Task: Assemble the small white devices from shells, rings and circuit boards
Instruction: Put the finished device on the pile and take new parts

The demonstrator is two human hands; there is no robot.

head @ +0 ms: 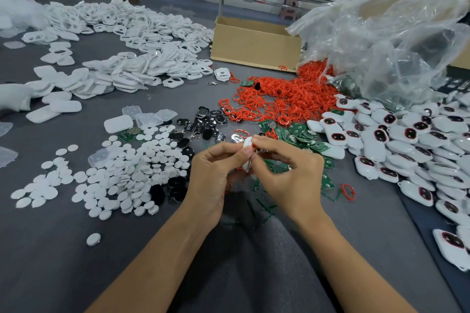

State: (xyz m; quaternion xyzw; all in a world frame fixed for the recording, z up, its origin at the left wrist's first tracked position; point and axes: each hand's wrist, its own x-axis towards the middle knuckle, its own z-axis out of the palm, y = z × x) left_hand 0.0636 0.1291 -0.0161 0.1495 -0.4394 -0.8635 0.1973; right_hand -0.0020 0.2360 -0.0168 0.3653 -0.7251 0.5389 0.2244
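Observation:
My left hand [216, 173] and my right hand [284, 168] meet at the table's middle, both gripping one small white shell [247, 157] held on edge between the fingertips. A bit of red ring shows at the shell's top by my right fingers. Loose red rings [279, 99] lie heaped just beyond. Green circuit boards [297, 134] are scattered behind and under my right hand. Empty white shells [132, 33] form a big pile at far left. Shells fitted with red rings [407, 140] are stacked at the right.
White round discs [114, 178] spread at the left, with black oval parts [206, 122] behind my hands. A cardboard box [254, 43] stands at the back, and a crumpled clear plastic bag [394, 33] at back right. One red ring [348, 192] lies right of my right hand.

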